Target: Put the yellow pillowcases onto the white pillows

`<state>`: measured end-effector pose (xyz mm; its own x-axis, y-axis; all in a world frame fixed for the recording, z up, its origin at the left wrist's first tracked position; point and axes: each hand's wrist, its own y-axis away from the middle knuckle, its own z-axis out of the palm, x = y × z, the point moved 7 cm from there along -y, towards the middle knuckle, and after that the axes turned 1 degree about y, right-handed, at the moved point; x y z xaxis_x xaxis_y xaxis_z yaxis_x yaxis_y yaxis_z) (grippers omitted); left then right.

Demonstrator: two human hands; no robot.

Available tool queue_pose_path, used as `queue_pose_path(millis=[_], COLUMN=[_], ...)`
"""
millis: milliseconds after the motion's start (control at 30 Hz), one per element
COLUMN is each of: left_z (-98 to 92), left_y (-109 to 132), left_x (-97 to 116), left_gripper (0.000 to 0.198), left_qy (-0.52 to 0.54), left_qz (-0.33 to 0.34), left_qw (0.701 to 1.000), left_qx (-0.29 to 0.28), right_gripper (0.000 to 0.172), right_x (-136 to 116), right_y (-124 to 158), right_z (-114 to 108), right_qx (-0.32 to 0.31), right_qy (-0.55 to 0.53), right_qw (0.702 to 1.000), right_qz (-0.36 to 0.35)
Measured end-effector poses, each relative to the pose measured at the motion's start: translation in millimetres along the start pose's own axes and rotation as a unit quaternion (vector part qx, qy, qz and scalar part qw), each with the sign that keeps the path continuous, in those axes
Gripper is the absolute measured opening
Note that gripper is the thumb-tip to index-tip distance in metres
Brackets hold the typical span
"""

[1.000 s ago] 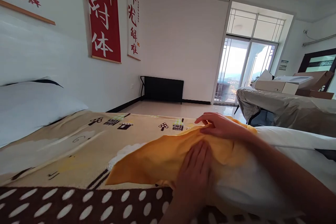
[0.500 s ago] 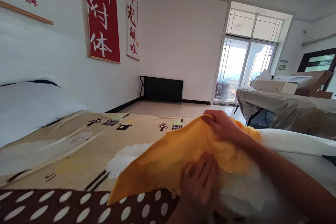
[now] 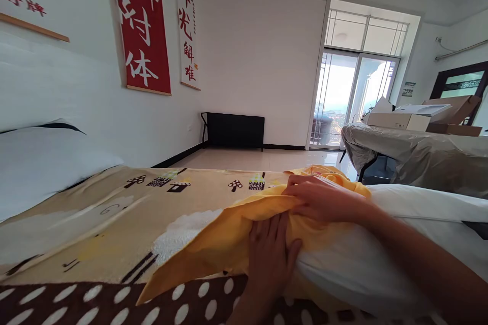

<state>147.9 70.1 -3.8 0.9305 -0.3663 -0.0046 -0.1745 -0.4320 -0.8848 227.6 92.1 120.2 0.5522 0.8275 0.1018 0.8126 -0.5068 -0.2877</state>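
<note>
A yellow pillowcase (image 3: 198, 244) lies across the bed, its loose corner reaching left over the patterned blanket (image 3: 141, 218). The end of a white pillow (image 3: 343, 269) is partly covered by it, on the right. My right hand (image 3: 320, 197) pinches a fold of the pillowcase's upper layer, fingers closed. Below it, my left hand (image 3: 269, 251) lies palm down with fingers stretched out and thumb apart, its fingertips tucked beneath the fold. Whether the left fingers touch the pillow or only cloth is hidden.
Another white pillow (image 3: 49, 167) rests at the bed's left end by the wall. A black folded panel (image 3: 234, 131) leans at the far wall. To the right, a plastic-covered table (image 3: 419, 147) bears open cardboard boxes (image 3: 400, 121). Glass doors (image 3: 356, 96) stand behind.
My right hand has come down with the pillowcase's edge, folding it over. My left hand has moved up and slightly left, its curled fingers now straightened under the fold.
</note>
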Motion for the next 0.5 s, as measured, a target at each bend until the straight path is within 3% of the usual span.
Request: queue_pose_path(millis=[167, 300, 400, 500], left_z=[-11.5, -48.5, -81.1, -106.3], left_y=[-4, 3, 9, 18], left_x=[10, 9, -19, -61], left_gripper=[0.041, 0.028, 0.019, 0.031], left_qy=[0.039, 0.068, -0.015, -0.048], left_qz=[0.051, 0.120, 0.081, 0.012], left_qw=[0.996, 0.978, 0.960, 0.900], left_qx=[0.058, 0.160, 0.267, 0.433], right_gripper=[0.013, 0.015, 0.021, 0.024], right_x=[7, 12, 21, 38], right_y=[-6, -14, -11, -3], right_z=[22, 37, 34, 23], right_qx=[0.016, 0.058, 0.116, 0.167], right_qy=[0.188, 0.308, 0.372, 0.375], right_qw=[0.980, 0.947, 0.918, 0.906], right_qz=[0.062, 0.073, 0.080, 0.100])
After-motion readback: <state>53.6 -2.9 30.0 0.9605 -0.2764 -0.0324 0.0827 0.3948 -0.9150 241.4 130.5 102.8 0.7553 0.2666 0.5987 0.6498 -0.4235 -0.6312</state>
